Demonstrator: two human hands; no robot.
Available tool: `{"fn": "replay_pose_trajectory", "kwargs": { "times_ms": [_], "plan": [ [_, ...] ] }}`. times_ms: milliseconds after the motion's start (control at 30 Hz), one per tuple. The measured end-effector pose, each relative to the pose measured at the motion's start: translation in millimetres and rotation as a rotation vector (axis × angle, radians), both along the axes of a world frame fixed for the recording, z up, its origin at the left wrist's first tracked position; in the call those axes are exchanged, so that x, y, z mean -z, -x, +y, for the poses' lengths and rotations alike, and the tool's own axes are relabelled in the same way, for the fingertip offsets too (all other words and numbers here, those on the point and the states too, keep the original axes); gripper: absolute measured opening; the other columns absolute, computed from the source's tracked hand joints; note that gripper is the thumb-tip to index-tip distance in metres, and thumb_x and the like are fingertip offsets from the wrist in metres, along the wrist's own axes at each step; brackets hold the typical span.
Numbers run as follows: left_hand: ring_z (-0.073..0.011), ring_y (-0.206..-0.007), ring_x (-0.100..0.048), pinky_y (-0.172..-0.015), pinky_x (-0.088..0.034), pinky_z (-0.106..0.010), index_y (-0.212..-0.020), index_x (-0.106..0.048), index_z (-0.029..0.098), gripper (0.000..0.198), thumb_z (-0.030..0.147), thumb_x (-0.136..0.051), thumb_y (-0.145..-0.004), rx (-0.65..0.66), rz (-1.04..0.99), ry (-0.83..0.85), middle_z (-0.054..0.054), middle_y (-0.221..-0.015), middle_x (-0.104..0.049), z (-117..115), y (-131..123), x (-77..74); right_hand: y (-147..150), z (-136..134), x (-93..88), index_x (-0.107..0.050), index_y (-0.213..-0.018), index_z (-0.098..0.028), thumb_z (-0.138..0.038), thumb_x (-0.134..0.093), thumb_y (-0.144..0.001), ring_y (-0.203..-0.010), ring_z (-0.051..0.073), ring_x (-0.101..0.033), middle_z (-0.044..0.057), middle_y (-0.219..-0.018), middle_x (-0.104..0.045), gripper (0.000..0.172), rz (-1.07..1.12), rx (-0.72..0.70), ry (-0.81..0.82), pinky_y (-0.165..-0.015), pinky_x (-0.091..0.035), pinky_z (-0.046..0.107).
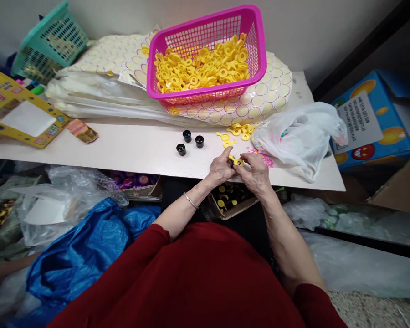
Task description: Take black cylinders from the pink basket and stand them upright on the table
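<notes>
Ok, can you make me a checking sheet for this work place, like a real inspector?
Surface: pale table, narrow.
Job's things: three black cups with coloured bits inside; loose yellow ring pieces beyond the hands, many more in the pink basket.
Clutter: white plastic bag at right; yellow printed box at left; pink bits by the right hand.
Hands: right hand pinches a yellow ring piece; left hand is close beside it, grip partly hidden.
Cables: thin pale strand on the floor, cannot tell what.
Surroundings: blue printed carton at right; blue plastic sheet at lower left.
</notes>
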State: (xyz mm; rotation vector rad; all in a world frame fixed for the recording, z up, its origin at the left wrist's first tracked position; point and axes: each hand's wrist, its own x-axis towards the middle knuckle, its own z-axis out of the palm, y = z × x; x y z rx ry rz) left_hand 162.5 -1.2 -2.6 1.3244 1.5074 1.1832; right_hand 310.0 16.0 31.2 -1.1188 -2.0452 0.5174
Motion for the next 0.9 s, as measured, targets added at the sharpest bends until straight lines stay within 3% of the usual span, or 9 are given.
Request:
{"fn": "replay_pose_trajectory", "kwargs": {
  "times_ms": [167,300,400,500,600,767,900],
  "plan": [
    [-0.009,-0.058,-0.045,-0.06,-0.036,-0.024,-0.135,-0.061,0.018,0.076,0.017,-0.07,-0.059,0.013,-0.025,-0.004,0.006,-0.069,-0.06,-2,2,-6.9,0,3,0.2,-0.068,-0.103,-0.02,-0.03,-0.064,-0.077,-0.087,0.027,-0.065,0.009,-0.094,-0.071,0.028,-0.035,0.007,0.057,-0.078,-0.054,0.043],
    [-0.0065,-0.061,-0.049,-0.06,-0.041,-0.023,-0.117,-0.066,0.014,0.06,0.02,-0.07,-0.057,0.044,-0.378,-0.028,-0.001,-0.096,-0.068,-3,7,-15.6,1,3,0.3,-0.067,-0.107,-0.02,-0.032,-0.066,-0.076,-0.083,0.025,-0.065,0.008,-0.092,-0.072,0.034,0.003,0.017,0.076,-0.074,-0.055,0.04],
    [-0.0077,-0.06,-0.051,-0.058,-0.04,-0.022,-0.097,-0.067,0.013,0.039,0.036,-0.075,-0.066,0.021,-0.516,0.019,0.0,-0.078,-0.065,-1,6,-22.4,6,0,1.2,-0.068,-0.106,-0.021,-0.035,-0.068,-0.076,-0.08,0.023,-0.063,0.007,-0.091,-0.072,0.033,0.033,0.065,0.057,-0.072,-0.054,0.038],
    [-0.0085,-0.058,-0.052,-0.056,-0.039,-0.021,-0.078,-0.063,0.014,0.042,0.049,-0.082,-0.064,0.001,-0.477,0.042,0.003,-0.063,-0.059,2,2,-27.9,13,-6,1.7,-0.068,-0.101,-0.022,-0.037,-0.069,-0.076,-0.069,0.018,-0.058,0.005,-0.089,-0.071,0.03,0.132,0.123,0.1,-0.066,-0.052,0.035],
    [-0.0086,-0.057,-0.053,-0.054,-0.039,-0.02,-0.071,-0.059,0.015,0.047,0.052,-0.086,-0.059,-0.002,-0.465,0.043,0.004,-0.06,-0.058,3,0,-32.7,20,-14,0.7,-0.068,-0.093,-0.021,-0.039,-0.072,-0.071,-0.056,0.012,-0.051,0.002,-0.089,-0.069,0.028,0.351,0.154,0.267,-0.056,-0.05,0.03],
    [-0.0056,-0.052,-0.047,-0.05,-0.035,-0.019,-0.07,-0.058,0.015,0.045,0.051,-0.084,-0.064,0.005,-0.423,0.06,0.006,-0.057,-0.053,2,1,-38.3,35,-24,-4.6,-0.067,-0.083,-0.02,-0.052,-0.073,-0.07,-0.044,0.009,-0.048,-0.005,-0.059,-0.057,0.035,0.784,0.278,0.706,-0.042,-0.044,0.024],
    [-0.005,-0.052,-0.046,-0.049,-0.035,-0.018,-0.07,-0.058,0.016,0.044,0.05,-0.085,-0.063,-0.032,-0.435,0.04,0.007,-0.058,-0.054,0,-1,-38.7,44,-24,-13.6,-0.063,-0.078,-0.021,-0.046,-0.08,-0.065,-0.041,0.007,-0.052,-0.005,-0.062,-0.061,0.034,0.955,0.382,0.878,-0.037,-0.046,0.019]
  ]
}}
